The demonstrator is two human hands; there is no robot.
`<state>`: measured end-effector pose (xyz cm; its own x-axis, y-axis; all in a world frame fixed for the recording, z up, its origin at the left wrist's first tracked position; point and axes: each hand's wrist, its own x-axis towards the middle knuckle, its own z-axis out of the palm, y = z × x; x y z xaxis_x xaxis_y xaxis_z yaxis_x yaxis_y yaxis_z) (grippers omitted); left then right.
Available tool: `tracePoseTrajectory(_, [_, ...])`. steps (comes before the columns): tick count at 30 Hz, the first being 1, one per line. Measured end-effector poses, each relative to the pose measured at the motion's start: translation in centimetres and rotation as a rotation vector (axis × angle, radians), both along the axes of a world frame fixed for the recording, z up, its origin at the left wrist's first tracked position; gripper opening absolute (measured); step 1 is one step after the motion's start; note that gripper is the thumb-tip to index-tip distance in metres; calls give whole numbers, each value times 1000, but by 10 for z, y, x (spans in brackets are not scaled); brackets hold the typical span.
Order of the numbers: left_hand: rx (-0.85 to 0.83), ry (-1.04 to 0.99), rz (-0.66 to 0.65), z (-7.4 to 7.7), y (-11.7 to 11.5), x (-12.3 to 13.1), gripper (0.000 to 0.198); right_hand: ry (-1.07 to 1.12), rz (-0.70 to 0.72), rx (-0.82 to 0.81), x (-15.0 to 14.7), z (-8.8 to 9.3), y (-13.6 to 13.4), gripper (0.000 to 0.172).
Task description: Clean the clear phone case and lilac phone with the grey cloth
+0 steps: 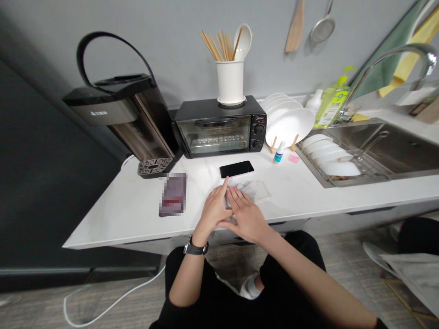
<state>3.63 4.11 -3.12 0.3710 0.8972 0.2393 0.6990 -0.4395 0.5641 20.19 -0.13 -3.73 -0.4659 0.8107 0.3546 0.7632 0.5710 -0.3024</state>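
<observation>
Clear film (256, 190) beneath left hand (213, 209), right hand (247, 216)

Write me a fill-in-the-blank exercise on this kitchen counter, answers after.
1. The white chopstick holder stands on top of the ___.
2. The wristwatch sits on the person's ___ wrist.
3. The left hand and right hand touch a clear plastic piece lying just in front of the black ___.
4. The white plates stand upright just left of the steel ___.
Missing words: toaster oven; left; phone; sink.
</observation>
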Motion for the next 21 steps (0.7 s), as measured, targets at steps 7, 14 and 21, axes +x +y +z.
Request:
tracePoseTrajectory(7, [-10,-24,4,5,-1,3,115,-70,-107,33,82,-3,0,76])
tracePoseTrajectory(14, [10,-13,4,0,0,0,103,-24,-40,19,9,0,9,96])
tracePoseTrajectory(21, [-4,-23,-6,6,-3,2,108,-56,-11,2,69,2,-8,73])
